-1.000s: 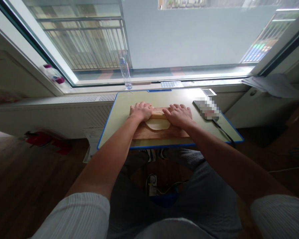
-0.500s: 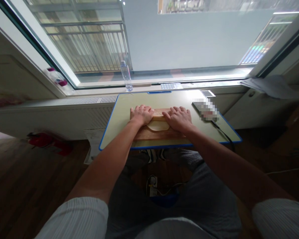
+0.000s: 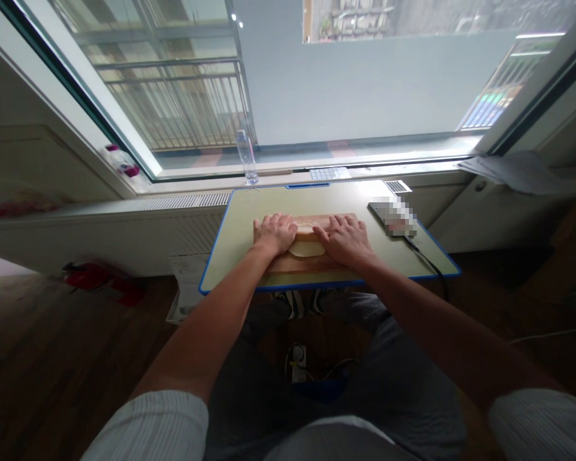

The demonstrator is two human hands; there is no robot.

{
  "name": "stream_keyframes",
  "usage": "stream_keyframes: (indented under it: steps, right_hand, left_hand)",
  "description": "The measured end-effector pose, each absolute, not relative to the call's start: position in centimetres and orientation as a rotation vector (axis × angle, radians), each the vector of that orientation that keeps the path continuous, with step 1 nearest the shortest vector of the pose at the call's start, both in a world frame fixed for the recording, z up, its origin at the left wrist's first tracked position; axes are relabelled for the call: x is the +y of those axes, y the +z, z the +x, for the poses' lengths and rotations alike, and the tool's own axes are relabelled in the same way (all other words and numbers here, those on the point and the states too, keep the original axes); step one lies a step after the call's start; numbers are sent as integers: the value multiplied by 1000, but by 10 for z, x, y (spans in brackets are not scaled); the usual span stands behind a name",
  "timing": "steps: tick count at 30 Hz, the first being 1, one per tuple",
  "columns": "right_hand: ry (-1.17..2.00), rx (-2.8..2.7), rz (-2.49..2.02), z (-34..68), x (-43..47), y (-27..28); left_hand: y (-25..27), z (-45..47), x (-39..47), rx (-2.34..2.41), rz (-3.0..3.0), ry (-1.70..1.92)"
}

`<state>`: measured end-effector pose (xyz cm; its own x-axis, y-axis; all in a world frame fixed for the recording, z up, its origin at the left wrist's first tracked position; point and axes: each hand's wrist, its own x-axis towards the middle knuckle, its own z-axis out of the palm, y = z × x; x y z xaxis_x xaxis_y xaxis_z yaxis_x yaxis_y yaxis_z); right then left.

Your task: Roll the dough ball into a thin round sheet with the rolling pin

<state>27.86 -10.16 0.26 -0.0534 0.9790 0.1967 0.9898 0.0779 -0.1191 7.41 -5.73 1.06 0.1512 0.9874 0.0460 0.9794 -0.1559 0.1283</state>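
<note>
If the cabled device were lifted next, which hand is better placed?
Probably the right hand: the device lies on its side of the table, and the left hand is farther away. Both hands rest on the rolling pin.

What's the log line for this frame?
left hand: on rolling pin | right hand: on rolling pin | dough: on board, partly under rolling pin | board: on table

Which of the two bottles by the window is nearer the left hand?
The clear bottle, just beyond the table's far edge, is nearer the left hand; the magenta-capped bottle sits farther left.
</note>
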Motion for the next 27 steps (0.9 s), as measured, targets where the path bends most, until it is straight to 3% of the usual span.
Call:
stream_keyframes:
  steps: [16,27]
  right_hand:
    - [61,-2160,-2024,274,-134,10]
    - [127,-2301,-1886,289,-78,6]
  left_hand:
    - [17,70,-99,2024,2341,115]
    - [4,64,-53,1951,2464,119]
